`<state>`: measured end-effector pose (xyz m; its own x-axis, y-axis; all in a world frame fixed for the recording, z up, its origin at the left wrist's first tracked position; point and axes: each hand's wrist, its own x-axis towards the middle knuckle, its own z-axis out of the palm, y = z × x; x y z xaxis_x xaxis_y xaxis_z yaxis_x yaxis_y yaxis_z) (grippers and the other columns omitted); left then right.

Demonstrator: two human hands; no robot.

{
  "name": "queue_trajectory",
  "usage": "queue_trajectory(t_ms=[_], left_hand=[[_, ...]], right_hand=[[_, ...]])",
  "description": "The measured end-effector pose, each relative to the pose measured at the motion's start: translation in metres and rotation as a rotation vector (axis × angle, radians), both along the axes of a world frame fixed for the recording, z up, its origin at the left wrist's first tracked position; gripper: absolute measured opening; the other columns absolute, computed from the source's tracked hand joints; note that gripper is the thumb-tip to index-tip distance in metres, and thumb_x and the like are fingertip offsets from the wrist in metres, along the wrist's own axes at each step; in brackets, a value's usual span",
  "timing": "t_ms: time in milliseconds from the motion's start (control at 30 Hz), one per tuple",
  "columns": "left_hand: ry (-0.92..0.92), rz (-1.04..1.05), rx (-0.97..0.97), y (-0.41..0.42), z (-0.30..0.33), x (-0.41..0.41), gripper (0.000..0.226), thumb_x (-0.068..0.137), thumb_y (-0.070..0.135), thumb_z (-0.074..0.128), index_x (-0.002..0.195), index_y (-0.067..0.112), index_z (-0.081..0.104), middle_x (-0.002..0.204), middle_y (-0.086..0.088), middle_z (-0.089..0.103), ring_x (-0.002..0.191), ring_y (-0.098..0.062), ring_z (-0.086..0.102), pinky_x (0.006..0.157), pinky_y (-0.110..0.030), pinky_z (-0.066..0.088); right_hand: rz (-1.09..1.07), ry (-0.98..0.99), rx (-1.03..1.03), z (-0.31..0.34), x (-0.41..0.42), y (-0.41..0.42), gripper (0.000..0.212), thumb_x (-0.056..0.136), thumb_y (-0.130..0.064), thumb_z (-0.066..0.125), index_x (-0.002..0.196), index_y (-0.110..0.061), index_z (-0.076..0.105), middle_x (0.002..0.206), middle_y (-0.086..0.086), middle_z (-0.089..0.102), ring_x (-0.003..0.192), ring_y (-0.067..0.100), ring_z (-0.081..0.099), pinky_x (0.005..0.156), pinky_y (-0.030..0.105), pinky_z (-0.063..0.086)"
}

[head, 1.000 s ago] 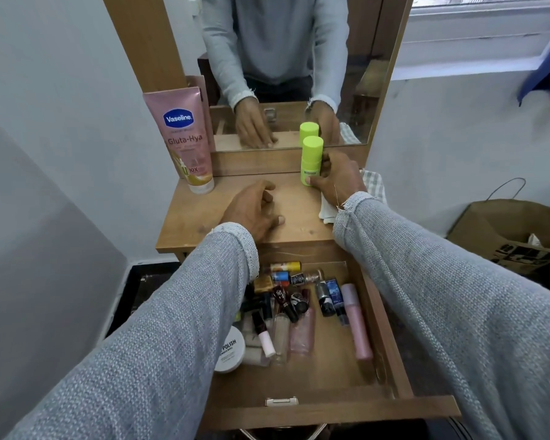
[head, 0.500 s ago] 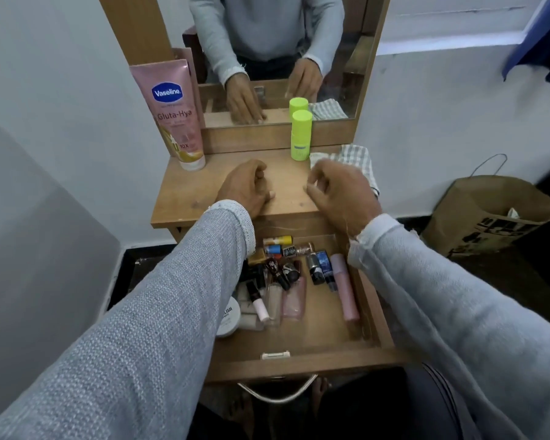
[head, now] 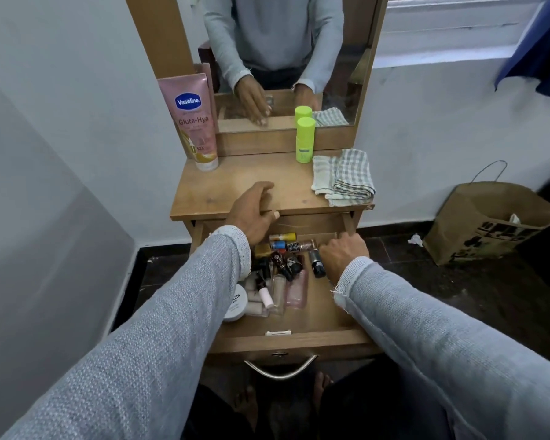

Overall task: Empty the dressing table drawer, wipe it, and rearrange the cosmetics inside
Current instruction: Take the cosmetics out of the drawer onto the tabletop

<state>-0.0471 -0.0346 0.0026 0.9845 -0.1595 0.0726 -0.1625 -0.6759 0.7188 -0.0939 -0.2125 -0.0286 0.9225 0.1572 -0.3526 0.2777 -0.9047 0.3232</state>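
The drawer of the table stands pulled out toward the person and is taken as the reference point.

Left hand: rests on the table's front edge just above the drawer's back, fingers loosely bent over the edge, thumb along the front face. It grips no object.

Right hand: lowered into the drawer at its back right, fingers curled downward among the contents. Whether it grasps anything cannot be told; the fingertips are hidden behind the hand.

Contents of the drawer: the cosmetics lie in a loose heap across its left and middle, comprising small bottles and tubes. A white round jar sits at the left side, partly under the left sleeve. A dark tube lies just beside the right hand. The front right part of the drawer floor shows bare wood.

Above the drawer, on the table: a pink lotion tube stands upright at the back left, a lime-green bottle upright at the back centre against the mirror frame, and a folded checked cloth at the right.

On the floor, well right of the drawer: a brown paper bag.
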Motion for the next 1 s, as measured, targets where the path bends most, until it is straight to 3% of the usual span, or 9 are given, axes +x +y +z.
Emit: queue_trajectory(t_ms=[167, 267, 333, 500, 600, 700, 767, 867, 1000], left_hand=[[0.047, -0.052, 0.023, 0.005, 0.003, -0.008, 0.064, 0.085, 0.005, 0.068, 0.141, 0.014, 0.039, 0.141, -0.006, 0.050, 0.131, -0.017, 0.046, 0.111, -0.036, 0.037], [0.054, -0.051, 0.025, 0.005, 0.006, -0.013, 0.064, 0.086, 0.007, 0.068, 0.142, 0.015, 0.038, 0.142, -0.005, 0.049, 0.132, -0.016, 0.045, 0.110, -0.030, 0.034], [0.040, -0.048, 0.033, 0.003, 0.005, -0.018, 0.061, 0.087, 0.008, 0.067, 0.141, 0.015, 0.039, 0.141, -0.004, 0.049, 0.131, -0.016, 0.044, 0.107, -0.026, 0.033], [-0.073, -0.004, -0.064, 0.000, -0.002, -0.030, 0.048, 0.088, 0.006, 0.065, 0.133, 0.015, 0.050, 0.130, 0.001, 0.057, 0.122, -0.013, 0.052, 0.107, -0.033, 0.041], [-0.204, 0.046, -0.146, -0.002, -0.004, -0.039, 0.031, 0.089, 0.002, 0.060, 0.116, 0.015, 0.061, 0.107, 0.004, 0.065, 0.100, -0.010, 0.060, 0.089, -0.015, 0.048], [-0.211, 0.022, -0.156, -0.004, -0.008, -0.045, 0.022, 0.090, 0.005, 0.060, 0.103, 0.021, 0.065, 0.093, 0.009, 0.066, 0.087, -0.001, 0.060, 0.073, -0.001, 0.042], [-0.141, -0.032, -0.154, -0.007, -0.013, -0.049, 0.020, 0.090, 0.006, 0.061, 0.102, 0.021, 0.066, 0.092, 0.010, 0.067, 0.086, 0.002, 0.060, 0.073, -0.002, 0.043], [-0.015, -0.132, -0.225, -0.012, -0.023, -0.054, 0.026, 0.087, 0.000, 0.063, 0.108, 0.014, 0.065, 0.095, 0.002, 0.069, 0.089, -0.007, 0.064, 0.080, -0.011, 0.048], [0.194, -0.207, -0.370, -0.015, -0.032, -0.063, 0.035, 0.084, -0.001, 0.068, 0.118, 0.006, 0.060, 0.105, -0.011, 0.068, 0.097, -0.016, 0.065, 0.090, -0.020, 0.052]], right_hand=[[-0.040, -0.006, 0.054, 0.000, -0.005, 0.003, 0.019, 0.095, -0.021, 0.056, 0.112, -0.016, 0.062, 0.103, 0.001, 0.068, 0.097, 0.022, 0.064, 0.087, 0.035, 0.048], [-0.049, -0.016, 0.107, 0.002, -0.009, 0.001, 0.021, 0.094, -0.015, 0.057, 0.114, -0.014, 0.061, 0.107, 0.004, 0.068, 0.100, 0.024, 0.064, 0.089, 0.037, 0.048], [-0.047, -0.011, 0.142, 0.002, -0.013, 0.000, 0.022, 0.093, -0.011, 0.056, 0.116, -0.011, 0.060, 0.109, 0.006, 0.068, 0.101, 0.026, 0.064, 0.087, 0.037, 0.050], [-0.031, -0.009, 0.228, 0.006, -0.020, -0.004, 0.036, 0.090, -0.008, 0.060, 0.126, -0.009, 0.052, 0.115, 0.008, 0.064, 0.099, 0.027, 0.066, 0.080, 0.037, 0.053], [-0.016, -0.015, 0.343, 0.007, -0.023, -0.010, 0.051, 0.086, -0.006, 0.066, 0.133, -0.010, 0.047, 0.129, 0.008, 0.056, 0.109, 0.027, 0.062, 0.085, 0.037, 0.053], [-0.024, -0.056, 0.528, 0.005, -0.026, -0.016, 0.056, 0.080, -0.006, 0.071, 0.131, -0.013, 0.049, 0.137, 0.005, 0.051, 0.113, 0.028, 0.059, 0.090, 0.042, 0.053], [-0.045, -0.079, 0.678, 0.003, -0.028, -0.019, 0.040, 0.077, -0.008, 0.075, 0.113, -0.015, 0.057, 0.127, 0.003, 0.056, 0.107, 0.024, 0.059, 0.088, 0.037, 0.052], [-0.126, -0.086, 0.958, 0.009, -0.032, -0.021, 0.026, 0.074, -0.006, 0.077, 0.085, -0.020, 0.057, 0.093, -0.006, 0.058, 0.084, 0.015, 0.057, 0.071, 0.021, 0.045], [-0.171, -0.080, 1.291, 0.030, -0.027, -0.022, 0.024, 0.073, -0.003, 0.078, 0.086, -0.014, 0.061, 0.085, -0.002, 0.061, 0.073, 0.009, 0.058, 0.064, 0.022, 0.050]])
